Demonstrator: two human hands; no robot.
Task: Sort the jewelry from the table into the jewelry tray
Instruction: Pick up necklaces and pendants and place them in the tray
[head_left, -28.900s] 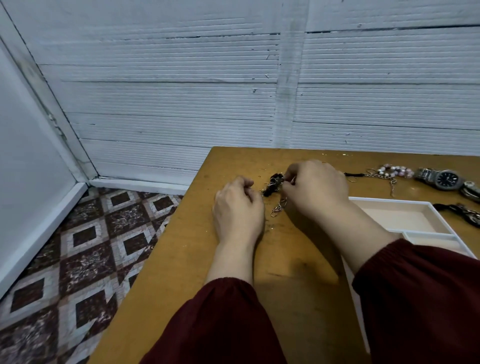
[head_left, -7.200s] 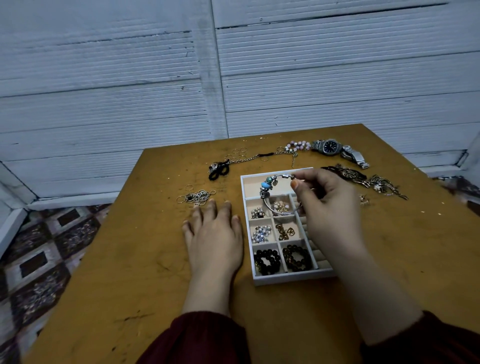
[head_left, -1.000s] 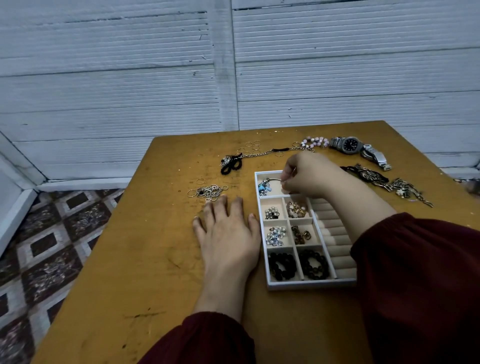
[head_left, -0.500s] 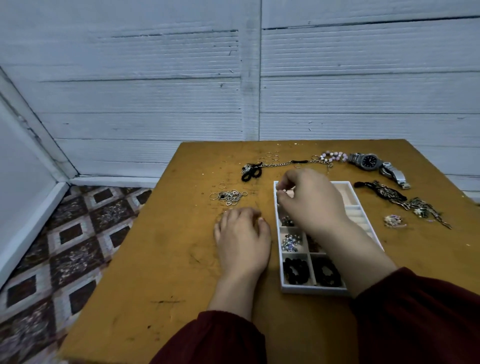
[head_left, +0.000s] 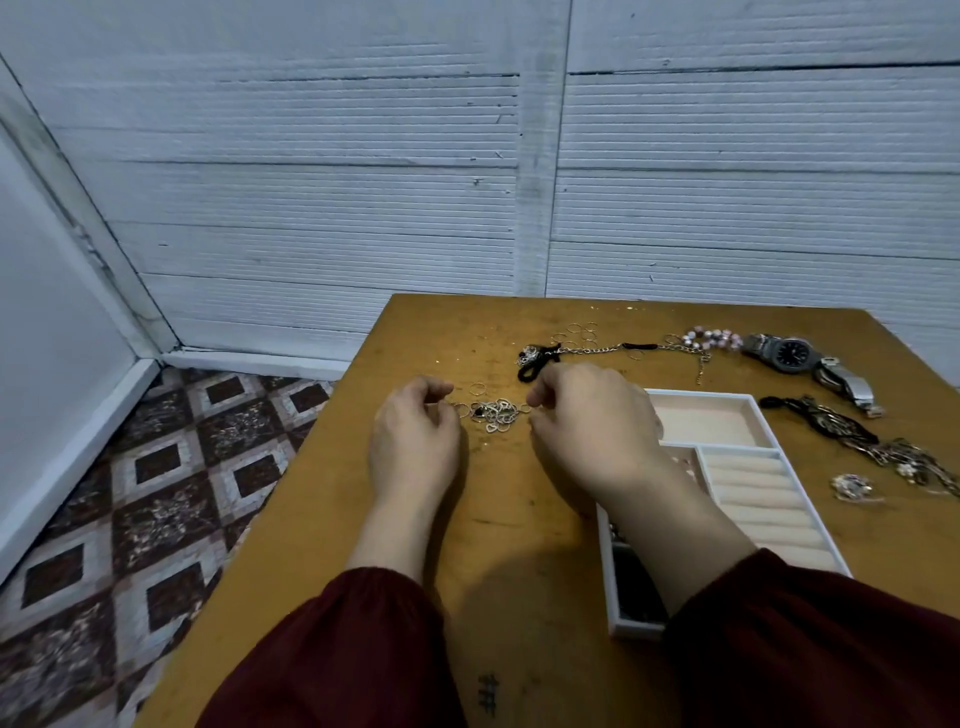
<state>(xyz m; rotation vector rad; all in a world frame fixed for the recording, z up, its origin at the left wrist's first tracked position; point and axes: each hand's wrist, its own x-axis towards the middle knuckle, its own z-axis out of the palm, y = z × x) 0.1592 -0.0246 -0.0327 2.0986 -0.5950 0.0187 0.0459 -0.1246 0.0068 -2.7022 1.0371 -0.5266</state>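
Dark red soft sleeves (head_left: 353, 649) cover both arms at the near edge of the scratched orange-brown wooden tabletop (head_left: 311, 545). A white jewelry tray with pink padded boxes (head_left: 711, 421) lies partly under the right forearm. Further on, the left hand (head_left: 415, 441) and the right hand (head_left: 592, 431) sit knuckles-up with fingers curled in. Between them is a little heap of thin shiny silver rings and heart links (head_left: 496, 411), and the fingertips are right at its edges. Whether either grip pinches a ring, I cannot tell. Far off lie a black cord with a silver chain (head_left: 540, 358), round pink beads (head_left: 714, 338) and a grey metal watch (head_left: 789, 353).
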